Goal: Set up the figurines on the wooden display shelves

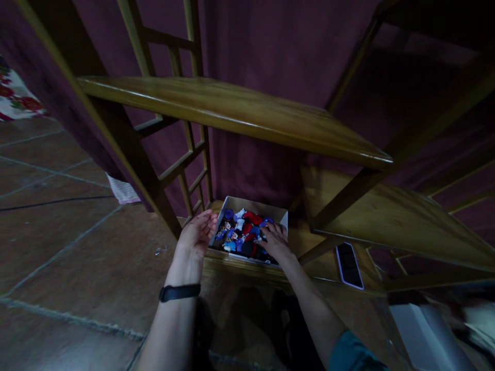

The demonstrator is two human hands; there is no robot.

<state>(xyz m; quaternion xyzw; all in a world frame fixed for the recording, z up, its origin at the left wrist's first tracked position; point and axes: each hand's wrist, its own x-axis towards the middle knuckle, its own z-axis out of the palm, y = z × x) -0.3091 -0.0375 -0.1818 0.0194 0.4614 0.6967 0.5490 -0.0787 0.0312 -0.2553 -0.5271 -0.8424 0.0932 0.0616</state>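
A shallow cardboard box (pixel 266 207) sits on the lowest wooden shelf. It is filled with small figures (pixel 235 235) in blue, red, white and black, some with faces and caps. My left hand (pixel 199 231) is at the box's left edge, palm turned up and fingers loosely extended, with nothing in it. A dark band (pixel 179 292) circles that wrist. Inside the right part of the box, my right hand (pixel 275 238) lies over the figures with its fingers spread. Its fingertips touch or hover just above them; I cannot tell which.
A wooden shelf board (pixel 232 105) spans above the box, and another board (pixel 386 221) lies to the right. Slatted wooden framework (pixel 181 165) stands at the left. A phone (pixel 349 265) rests on the low shelf. A dark red curtain (pixel 263 46) hangs behind.
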